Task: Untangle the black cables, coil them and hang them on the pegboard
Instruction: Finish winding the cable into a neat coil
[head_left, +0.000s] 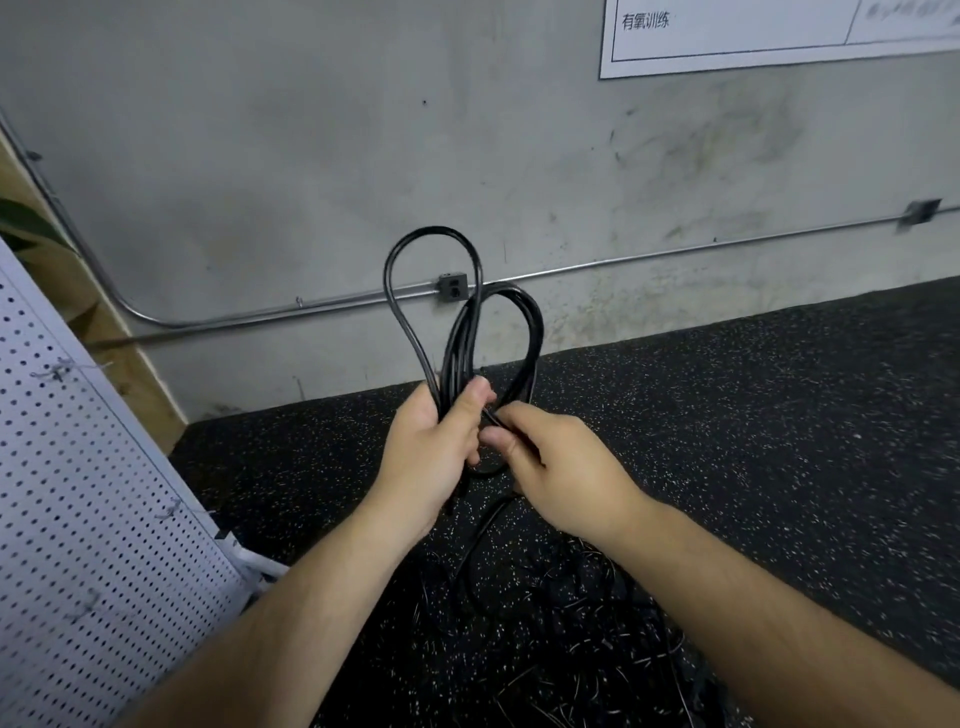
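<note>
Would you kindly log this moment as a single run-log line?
stage: coiling | left hand: holds black cable loops | right hand: pinches it | pegboard: no cable seen hung

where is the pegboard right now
In the head view the white pegboard stands at the far left edge, left of the left hand that grips the coiled black cable.
</note>
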